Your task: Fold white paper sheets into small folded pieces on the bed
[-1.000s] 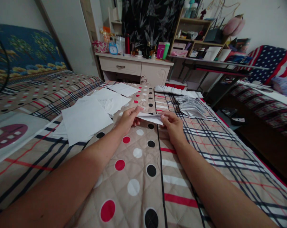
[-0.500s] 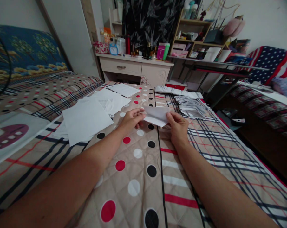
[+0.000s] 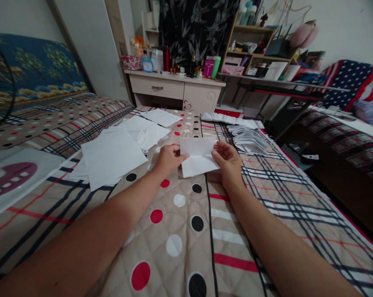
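Note:
A white sheet of paper [image 3: 199, 164] with a crease across its middle is held above the bedspread, its upper half standing up and its lower half slanting toward me. My left hand [image 3: 170, 160] pinches its left edge near the crease, thumb on top. On the opposite edge, my right hand [image 3: 228, 161] grips the paper between thumb and fingers. Loose white sheets [image 3: 112, 154] lie overlapping to the left of my left hand. Beyond my right hand rests a pile of folded white papers [image 3: 247, 139].
The patterned bedspread [image 3: 174, 222] spreads beneath everything. A row of folded papers [image 3: 231, 119] lies near its far edge. A plastic bag [image 3: 16, 173] with a purple print is at left. Behind the bed stand a white dresser [image 3: 170, 88] and a desk with shelves [image 3: 251, 53].
The paper's fold has opened wider, with its lower half now spread toward me. Both hands have shifted slightly along its side edges.

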The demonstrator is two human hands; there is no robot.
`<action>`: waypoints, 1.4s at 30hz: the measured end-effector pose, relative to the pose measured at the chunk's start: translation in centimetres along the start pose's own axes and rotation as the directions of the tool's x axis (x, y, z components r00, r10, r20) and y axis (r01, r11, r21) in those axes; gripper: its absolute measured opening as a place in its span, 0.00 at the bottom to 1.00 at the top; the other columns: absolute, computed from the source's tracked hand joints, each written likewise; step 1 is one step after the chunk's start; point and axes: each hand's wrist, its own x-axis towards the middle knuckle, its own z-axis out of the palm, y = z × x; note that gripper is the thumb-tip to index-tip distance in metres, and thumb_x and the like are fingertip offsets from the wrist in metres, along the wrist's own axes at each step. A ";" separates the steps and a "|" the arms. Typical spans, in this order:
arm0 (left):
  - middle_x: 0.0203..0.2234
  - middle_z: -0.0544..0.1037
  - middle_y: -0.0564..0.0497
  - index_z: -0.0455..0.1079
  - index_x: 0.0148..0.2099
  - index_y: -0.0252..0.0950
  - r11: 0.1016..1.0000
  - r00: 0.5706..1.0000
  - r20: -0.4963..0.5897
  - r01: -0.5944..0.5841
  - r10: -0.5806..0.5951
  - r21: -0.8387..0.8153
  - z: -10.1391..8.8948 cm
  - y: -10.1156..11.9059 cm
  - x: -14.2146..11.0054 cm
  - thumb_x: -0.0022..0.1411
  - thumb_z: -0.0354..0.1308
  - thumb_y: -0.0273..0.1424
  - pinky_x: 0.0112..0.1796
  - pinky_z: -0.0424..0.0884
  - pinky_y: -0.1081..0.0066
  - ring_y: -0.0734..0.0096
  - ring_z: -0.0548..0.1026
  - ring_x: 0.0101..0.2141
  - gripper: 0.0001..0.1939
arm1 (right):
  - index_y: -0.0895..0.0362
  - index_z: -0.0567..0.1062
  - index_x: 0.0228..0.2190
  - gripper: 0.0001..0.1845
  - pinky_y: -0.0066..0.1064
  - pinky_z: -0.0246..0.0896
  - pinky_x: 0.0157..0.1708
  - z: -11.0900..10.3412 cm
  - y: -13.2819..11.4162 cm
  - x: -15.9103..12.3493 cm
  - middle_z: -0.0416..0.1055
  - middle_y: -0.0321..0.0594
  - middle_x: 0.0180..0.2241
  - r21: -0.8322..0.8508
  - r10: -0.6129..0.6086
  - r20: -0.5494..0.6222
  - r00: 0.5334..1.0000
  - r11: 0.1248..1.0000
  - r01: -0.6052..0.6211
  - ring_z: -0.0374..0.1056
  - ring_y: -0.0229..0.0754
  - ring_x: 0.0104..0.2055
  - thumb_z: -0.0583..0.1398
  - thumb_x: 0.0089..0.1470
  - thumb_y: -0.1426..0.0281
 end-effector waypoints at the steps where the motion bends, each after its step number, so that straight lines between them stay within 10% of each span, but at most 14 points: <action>1: 0.25 0.77 0.50 0.73 0.30 0.32 0.998 0.997 -0.069 -0.031 0.036 0.060 -0.1 -0.1 0.1 0.47 0.65 0.32 0.27 0.67 0.73 0.70 0.73 0.26 0.08 | 0.55 0.74 0.39 0.20 0.37 0.64 0.41 -0.1 0.0 0.0 0.75 0.42 0.40 -0.056 -0.040 -0.030 0.999 0.998 0.039 0.69 0.44 0.42 0.67 0.41 0.67; 5: 0.24 0.76 0.50 0.73 0.28 0.33 0.991 0.973 -0.218 -0.057 0.082 0.118 -0.5 -0.5 0.5 0.48 0.64 0.32 0.27 0.67 0.74 0.69 0.73 0.27 0.07 | 0.55 0.74 0.38 0.16 0.41 0.62 0.45 -0.3 -0.6 -0.3 0.73 0.44 0.43 -0.316 -0.227 -0.058 0.972 0.928 0.198 0.67 0.48 0.47 0.60 0.44 0.75; 9: 0.24 0.76 0.51 0.73 0.29 0.33 0.998 0.968 -0.246 -0.030 0.042 0.055 -0.6 -0.5 0.6 0.49 0.64 0.33 0.28 0.67 0.74 0.70 0.73 0.27 0.08 | 0.53 0.75 0.33 0.19 0.42 0.57 0.52 0.3 -1.4 -1.2 0.73 0.40 0.42 -0.456 -0.422 0.270 0.865 0.735 0.501 0.66 0.47 0.49 0.55 0.40 0.83; 14: 0.25 0.77 0.51 0.73 0.30 0.33 1.000 0.972 -0.234 -0.007 0.000 -0.030 -0.2 -0.3 0.5 0.47 0.64 0.33 0.27 0.68 0.74 0.70 0.74 0.27 0.08 | 0.47 0.77 0.44 0.26 0.46 0.53 0.55 1.0 -1.9 -1.9 0.71 0.38 0.51 -0.571 -0.343 0.558 0.756 0.501 0.650 0.59 0.51 0.55 0.60 0.43 0.81; 19: 0.22 0.77 0.52 0.74 0.31 0.34 0.992 0.981 -0.182 0.051 -0.072 -0.119 0.1 0.4 0.0 0.49 0.64 0.33 0.22 0.65 0.75 0.72 0.72 0.22 0.09 | 0.45 0.82 0.34 0.21 0.46 0.52 0.55 0.6 -1.4 -1.6 0.74 0.32 0.47 -0.545 -0.325 0.623 0.712 0.473 0.692 0.60 0.49 0.54 0.59 0.46 0.82; 26: 0.16 0.74 0.53 0.69 0.28 0.34 0.971 0.962 -0.184 0.174 -0.203 -0.164 -0.1 1.0 0.0 0.50 0.62 0.30 0.18 0.61 0.78 0.74 0.72 0.18 0.06 | 0.50 0.80 0.23 0.19 0.44 0.56 0.51 0.0 -0.2 -0.6 0.79 0.34 0.38 -0.566 -0.257 0.602 0.756 0.531 0.631 0.66 0.47 0.47 0.57 0.44 0.86; 32: 0.14 0.73 0.55 0.68 0.25 0.34 0.965 0.949 -0.187 0.237 -0.255 -0.113 -0.4 1.3 0.1 0.48 0.61 0.26 0.16 0.62 0.79 0.77 0.70 0.15 0.05 | 0.49 0.80 0.29 0.23 0.52 0.38 0.60 -0.2 -0.8 -0.8 0.80 0.30 0.39 -0.624 -0.198 0.613 0.765 0.472 0.622 0.68 0.47 0.49 0.56 0.41 0.88; 42: 0.15 0.76 0.49 0.68 0.31 0.32 0.913 0.922 -0.086 0.354 -0.377 -0.204 0.1 1.7 0.0 0.45 0.60 0.20 0.20 0.71 0.76 0.68 0.77 0.19 0.08 | 0.54 0.81 0.32 0.24 0.43 0.59 0.47 -1.0 0.1 -0.1 0.75 0.44 0.45 -0.725 -0.276 0.404 0.872 0.485 0.489 0.67 0.50 0.47 0.53 0.40 0.87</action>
